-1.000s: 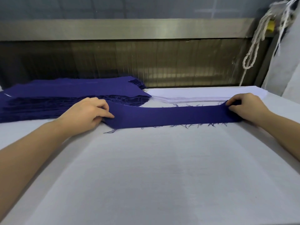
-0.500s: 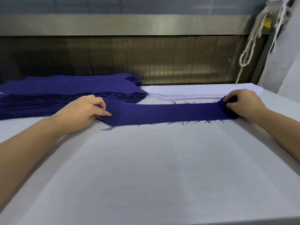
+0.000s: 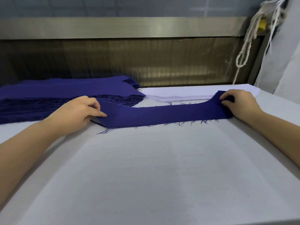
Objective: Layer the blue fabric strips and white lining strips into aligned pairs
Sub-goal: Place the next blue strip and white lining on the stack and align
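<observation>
Blue strip [image 3: 170,114] higher at right

Left hand [image 3: 76,111]: bare from wrist to fingers [image 3: 97,113], rounded knuckles, smooth surface.
Right hand [image 3: 238,103]: bare, same build as the left.
Left forearm [image 3: 32,143]: bare along its whole visible length to the frame edge, smooth, widening toward the camera.
Right forearm [image 3: 279,132]: bare likewise, to the frame edge.
Fingernails: too small to tell detail.

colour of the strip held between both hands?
Dark blue strip, plain, with frayed thread edges. Seen in the head view, the only one.
</observation>
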The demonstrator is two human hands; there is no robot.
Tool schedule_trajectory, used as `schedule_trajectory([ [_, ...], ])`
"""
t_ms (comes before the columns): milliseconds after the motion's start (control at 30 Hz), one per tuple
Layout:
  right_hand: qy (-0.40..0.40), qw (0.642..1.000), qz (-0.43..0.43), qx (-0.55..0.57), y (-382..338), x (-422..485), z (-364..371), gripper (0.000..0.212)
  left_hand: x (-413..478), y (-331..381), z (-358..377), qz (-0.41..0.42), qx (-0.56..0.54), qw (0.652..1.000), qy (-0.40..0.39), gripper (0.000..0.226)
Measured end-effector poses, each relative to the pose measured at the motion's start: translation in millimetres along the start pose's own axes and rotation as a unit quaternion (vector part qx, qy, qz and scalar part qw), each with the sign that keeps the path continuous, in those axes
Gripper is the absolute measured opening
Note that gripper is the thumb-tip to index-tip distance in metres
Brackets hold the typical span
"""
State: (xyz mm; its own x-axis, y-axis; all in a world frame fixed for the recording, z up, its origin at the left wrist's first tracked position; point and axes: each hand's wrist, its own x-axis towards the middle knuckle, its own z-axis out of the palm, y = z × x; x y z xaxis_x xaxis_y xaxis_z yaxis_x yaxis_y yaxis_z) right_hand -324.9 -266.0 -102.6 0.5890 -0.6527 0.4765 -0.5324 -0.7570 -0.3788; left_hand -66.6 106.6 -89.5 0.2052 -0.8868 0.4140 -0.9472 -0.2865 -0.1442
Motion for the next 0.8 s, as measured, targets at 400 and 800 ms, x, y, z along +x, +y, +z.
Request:
schedule_trajectory([
  [400, -0.056, 0.997, -0.002, -0.056, 7, 5, 8, 0.02, -1, -6, 5, -0.104, -0.015, 0.994, -0.039, 0.037],
  [800, -0.101, 0.978, 0.075, -0.164, 4, 3, 10, 0.035, 1, -9, 16, -0.138, 0.113, 0.984, 0.005, 0.059],
])
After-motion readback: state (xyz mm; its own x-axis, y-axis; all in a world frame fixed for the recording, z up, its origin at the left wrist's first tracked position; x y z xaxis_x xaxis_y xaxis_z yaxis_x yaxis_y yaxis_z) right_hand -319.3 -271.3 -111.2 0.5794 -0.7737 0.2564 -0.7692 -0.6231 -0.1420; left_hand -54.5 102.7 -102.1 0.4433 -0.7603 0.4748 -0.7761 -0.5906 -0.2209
